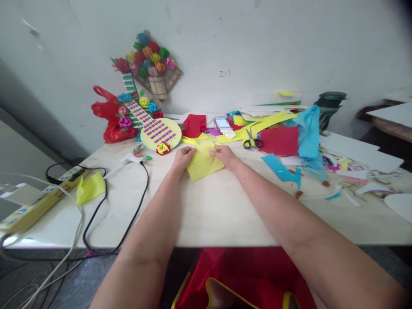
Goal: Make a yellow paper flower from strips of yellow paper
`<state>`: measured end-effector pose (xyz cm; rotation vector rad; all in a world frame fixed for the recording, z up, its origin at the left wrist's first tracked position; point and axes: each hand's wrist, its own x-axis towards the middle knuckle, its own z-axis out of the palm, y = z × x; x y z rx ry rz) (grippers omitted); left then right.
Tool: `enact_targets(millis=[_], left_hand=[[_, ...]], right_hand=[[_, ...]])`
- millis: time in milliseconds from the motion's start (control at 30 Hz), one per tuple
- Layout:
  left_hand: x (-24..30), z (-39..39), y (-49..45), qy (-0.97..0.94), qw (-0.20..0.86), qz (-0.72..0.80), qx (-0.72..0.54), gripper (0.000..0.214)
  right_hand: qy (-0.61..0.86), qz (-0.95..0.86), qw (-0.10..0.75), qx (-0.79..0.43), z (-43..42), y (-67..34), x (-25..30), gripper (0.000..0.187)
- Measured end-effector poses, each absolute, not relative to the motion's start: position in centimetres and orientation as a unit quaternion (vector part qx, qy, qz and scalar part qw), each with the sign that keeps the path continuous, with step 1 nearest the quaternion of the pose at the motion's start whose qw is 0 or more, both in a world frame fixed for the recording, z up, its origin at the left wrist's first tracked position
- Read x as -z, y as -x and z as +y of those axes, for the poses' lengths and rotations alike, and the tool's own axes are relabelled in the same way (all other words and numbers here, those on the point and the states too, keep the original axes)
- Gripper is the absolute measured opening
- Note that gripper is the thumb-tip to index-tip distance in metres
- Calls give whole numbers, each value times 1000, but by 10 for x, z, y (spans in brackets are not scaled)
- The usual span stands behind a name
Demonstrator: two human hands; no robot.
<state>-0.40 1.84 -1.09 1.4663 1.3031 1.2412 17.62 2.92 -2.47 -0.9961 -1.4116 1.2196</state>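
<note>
A square of yellow paper (202, 165) lies on the pale table (206, 214) in front of me. My left hand (182, 158) pinches its upper left edge with curled fingers. Resting on its upper right part is my right hand (226, 155), fingers bent and pressing on the paper. Black-handled scissors (252, 142) lie just beyond my right hand, untouched.
A paper guitar craft (151, 126) and a paper flower bouquet (151, 64) lean at the wall. Red (279, 140), blue (308, 128) and yellow (257, 124) paper sheets and scraps cover the right side. A glue gun (131, 158), black cable, power strip (38, 201) and red bag (107, 116) sit left.
</note>
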Motion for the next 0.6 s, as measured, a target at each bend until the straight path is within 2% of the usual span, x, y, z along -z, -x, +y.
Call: enact_targets(millis=[300,467,600], left_hand=[[15,22,7,-569,408,521,-488,25],[15,21,5,-547,451,493,-505,21],[15,20,4,-533,471,484,-510,22]], right_hand=[[350,-550,515,-556,28,-171,24,23],[370,-540,537,-532,32,-170,26,32],[377,-541,542,-521,35,-171,28,31]])
